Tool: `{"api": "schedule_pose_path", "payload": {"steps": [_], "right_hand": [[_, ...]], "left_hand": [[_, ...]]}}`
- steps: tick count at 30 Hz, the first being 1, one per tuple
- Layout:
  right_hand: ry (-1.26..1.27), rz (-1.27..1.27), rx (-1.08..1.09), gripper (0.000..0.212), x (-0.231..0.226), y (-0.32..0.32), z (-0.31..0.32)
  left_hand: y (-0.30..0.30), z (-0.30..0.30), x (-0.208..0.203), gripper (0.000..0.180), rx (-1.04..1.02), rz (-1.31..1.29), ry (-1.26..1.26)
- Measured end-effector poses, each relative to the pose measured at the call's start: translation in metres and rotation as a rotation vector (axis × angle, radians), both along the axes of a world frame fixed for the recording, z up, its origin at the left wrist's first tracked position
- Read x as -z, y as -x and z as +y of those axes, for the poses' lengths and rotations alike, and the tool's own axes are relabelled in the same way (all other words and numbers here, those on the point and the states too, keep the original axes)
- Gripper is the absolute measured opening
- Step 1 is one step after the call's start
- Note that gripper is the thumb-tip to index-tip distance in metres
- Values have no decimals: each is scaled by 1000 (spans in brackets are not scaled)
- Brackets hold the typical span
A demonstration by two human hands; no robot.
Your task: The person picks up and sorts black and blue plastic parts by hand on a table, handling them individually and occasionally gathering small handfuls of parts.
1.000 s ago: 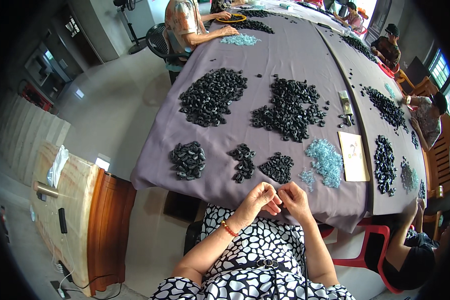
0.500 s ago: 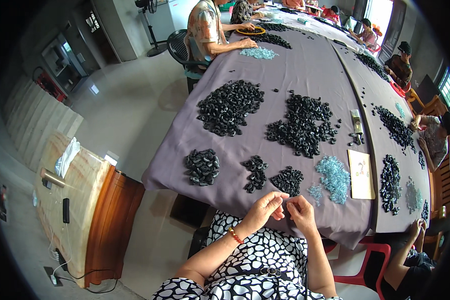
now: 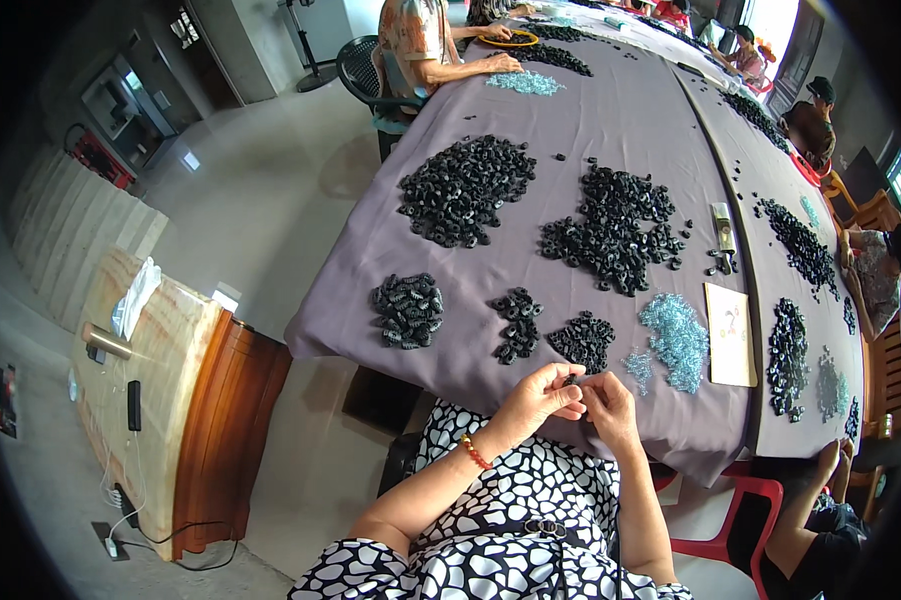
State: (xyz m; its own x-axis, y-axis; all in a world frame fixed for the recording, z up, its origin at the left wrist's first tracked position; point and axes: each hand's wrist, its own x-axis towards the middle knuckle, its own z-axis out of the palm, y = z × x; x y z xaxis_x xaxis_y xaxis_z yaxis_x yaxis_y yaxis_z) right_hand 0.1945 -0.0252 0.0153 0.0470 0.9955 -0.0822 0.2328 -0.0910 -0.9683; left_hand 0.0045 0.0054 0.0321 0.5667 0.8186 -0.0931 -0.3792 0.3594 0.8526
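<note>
Hands have closed up; a small dark piece (image 3: 571,380) now shows at the left hand's (image 3: 540,402) fingertips, so the work centres there. Left grip pinches it; right hand (image 3: 610,408) pinched shut just beside, contents hidden, both near a black pile (image 3: 583,342) on the surface (image 3: 355,290).

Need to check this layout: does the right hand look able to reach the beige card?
Probably yes: the beige card lies just beyond the blue pile, a low spread the right hand could likely pass over.
</note>
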Motion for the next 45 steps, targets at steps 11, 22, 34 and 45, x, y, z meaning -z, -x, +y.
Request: {"api": "schedule_pose_path", "payload": {"steps": [11, 22, 34, 45], "right_hand": [[-21, -5, 5, 8, 11, -5, 0], [9, -21, 26, 8, 5, -3, -1], [11, -82, -59, 7, -10, 3, -2], [60, -99, -64, 7, -4, 0, -1]], "left_hand": [[-2, -6, -4, 34, 11, 150, -89], [-5, -8, -7, 34, -47, 365, -298], [36, 12, -3, 36, -529, 647, -544], [138, 57, -9, 17, -1048, 1357, -953]]}}
